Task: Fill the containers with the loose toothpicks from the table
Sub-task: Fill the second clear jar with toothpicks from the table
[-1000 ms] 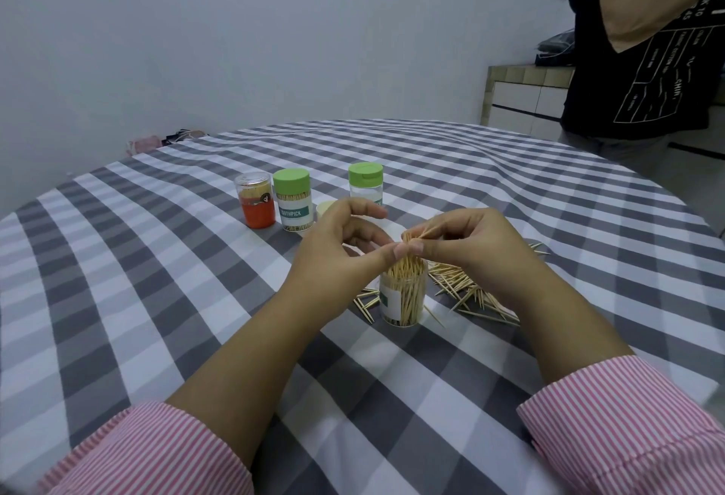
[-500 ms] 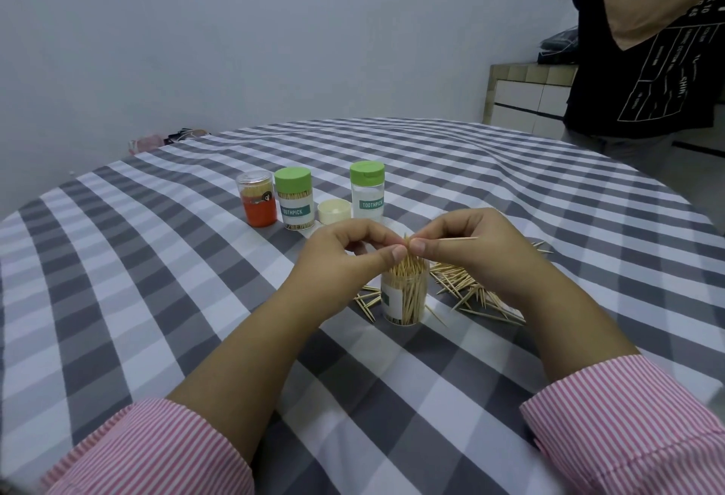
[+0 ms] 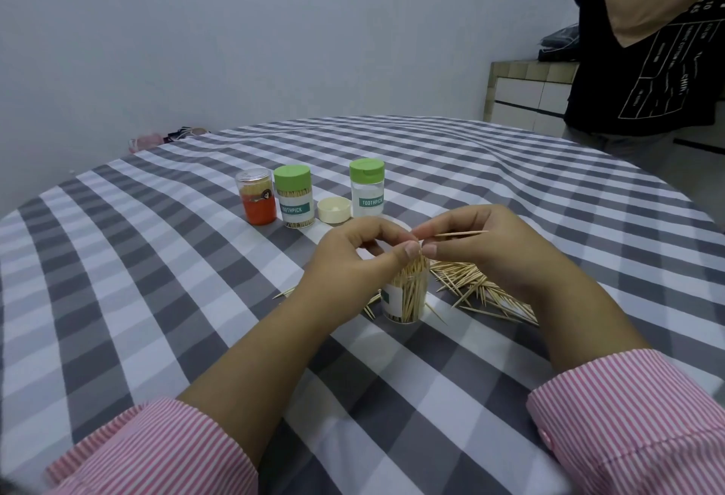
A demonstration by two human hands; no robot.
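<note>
An open clear container (image 3: 406, 298) crammed with upright toothpicks stands on the checked table (image 3: 157, 298). My left hand (image 3: 353, 259) hovers at its mouth, thumb and fingers pinched on the tops of the toothpicks. My right hand (image 3: 482, 255) pinches a single toothpick (image 3: 459, 234) held level just above the container. A heap of loose toothpicks (image 3: 482, 290) lies to the right of the container, under my right hand. A few more toothpicks (image 3: 368, 306) lie to the container's left.
Behind stand an orange-filled clear jar (image 3: 257, 196), a green-lidded toothpick container (image 3: 293, 196) full of picks, a loose cream lid (image 3: 334, 210) and a second green-lidded container (image 3: 367, 188). A person in a black shirt (image 3: 647, 62) stands at the far right by a counter (image 3: 525, 94).
My right hand has turned a single toothpick from pointing up to lying level, tip to the right. Both hands stay at the container's mouth.
</note>
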